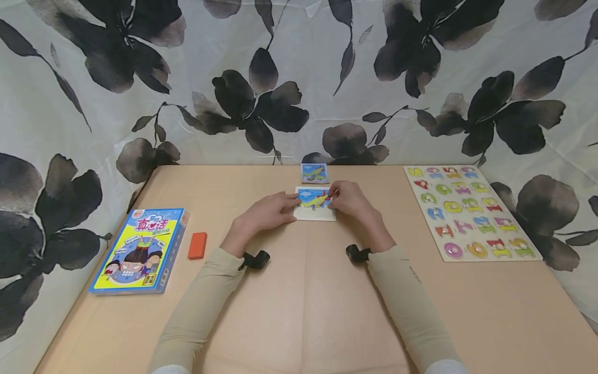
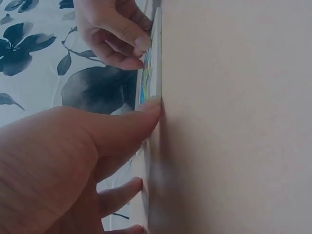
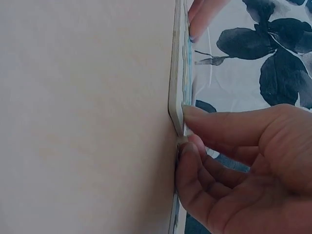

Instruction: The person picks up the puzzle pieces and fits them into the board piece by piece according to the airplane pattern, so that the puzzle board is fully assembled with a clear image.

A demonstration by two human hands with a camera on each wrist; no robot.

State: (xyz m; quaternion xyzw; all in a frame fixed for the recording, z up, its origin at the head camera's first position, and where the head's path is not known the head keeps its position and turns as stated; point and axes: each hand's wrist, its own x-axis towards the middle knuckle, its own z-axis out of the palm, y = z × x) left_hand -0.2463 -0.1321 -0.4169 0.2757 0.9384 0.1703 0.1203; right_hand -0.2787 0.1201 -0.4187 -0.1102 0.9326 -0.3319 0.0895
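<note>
A small white-bordered picture board (image 1: 314, 214) with a yellow airplane on blue lies flat at the table's far middle. My left hand (image 1: 266, 212) holds its left side; in the left wrist view the thumb (image 2: 141, 122) presses the near corner while other fingertips touch the table. At the opposite side, my right hand (image 1: 354, 203) has thumb and curled fingers close together, gripping the right edge near a corner (image 3: 176, 114). Whether a small loose piece is between these fingertips is hidden. Just behind the board stands a smaller card (image 1: 315, 174) with a similar airplane picture.
On the left are a blue and yellow box (image 1: 135, 254) and a small orange-red block (image 1: 198, 245). A white board of colourful shapes (image 1: 472, 213) lies at the right. A flower-patterned cloth (image 1: 327, 104) hangs behind the table's back edge.
</note>
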